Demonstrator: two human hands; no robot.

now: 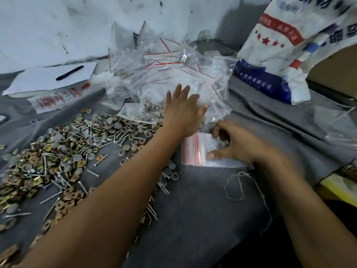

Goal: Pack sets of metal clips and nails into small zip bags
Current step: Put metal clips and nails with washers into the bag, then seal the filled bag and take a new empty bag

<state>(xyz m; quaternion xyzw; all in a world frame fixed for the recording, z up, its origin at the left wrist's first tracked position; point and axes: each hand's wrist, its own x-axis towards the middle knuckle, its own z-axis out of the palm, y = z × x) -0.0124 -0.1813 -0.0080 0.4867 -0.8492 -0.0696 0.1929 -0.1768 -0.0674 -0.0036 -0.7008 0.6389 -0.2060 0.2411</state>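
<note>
Grey-covered bench [193,219] carries everything. Biggest item: white printed sack [286,47] at back right, then the heap of filled zip bags [166,74] w/ red seal lines at back centre, some showing nails and clips inside. Left side: wide spread of loose hardware [63,151], i.e. brass-coloured square clips, nails and grey round caps mixed together. Back left, a white sheet [48,78] w/ a black marker [69,73] lying on it. Front centre-right, a stack of empty zip bags [195,149], red strips at its left end. Left hand [183,111] reaches out flat, fingers straight, over the near edge of the filled heap; it looks to be resting on or just leaving a bag there, but motion blur makes contact hard to call. Right hand [231,144] sits on the empty stack, fingers curled and thumb pressed to the top bag, prob. peeling one off. Hands are apart. Judged step: one set done and put away, next bag being picked. Next move needs separating a single bag, opening its mouth, then bringing the left hand back to the loose pile for clips and nails.
</note>
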